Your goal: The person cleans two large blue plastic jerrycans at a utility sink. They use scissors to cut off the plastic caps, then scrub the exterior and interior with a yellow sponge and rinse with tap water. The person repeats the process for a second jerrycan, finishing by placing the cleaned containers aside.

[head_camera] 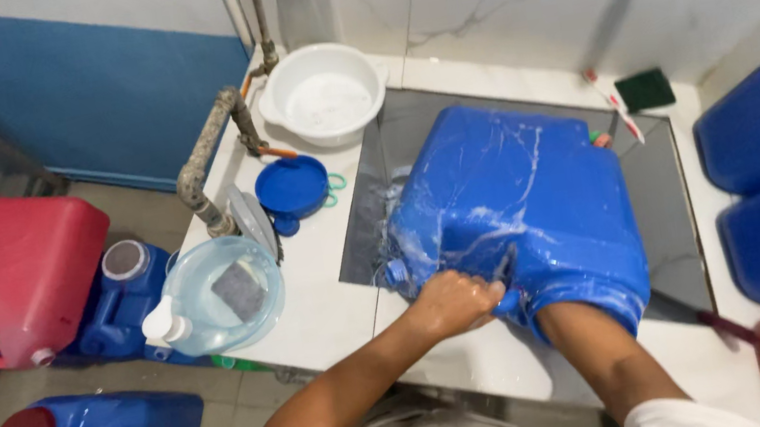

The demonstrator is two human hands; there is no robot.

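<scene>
white tiled counter [333, 299] with recessed sink [660, 194], blue jerrycan [519, 214] tilted in sink at centre, left hand [452, 300] fingers curled on its handle at 6 o'clock, right hand hidden beneath it, grip cannot be told, white basin [325, 92] at 11 o'clock

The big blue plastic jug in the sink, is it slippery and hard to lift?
Probably slippery: the big blue plastic jug shows wet, soapy streaks. It looks stiff, since its flat sides keep their shape. It may tip easily, as it rests tilted over the sink's edge while the left hand steadies it; the right hand is hidden beneath.
</scene>
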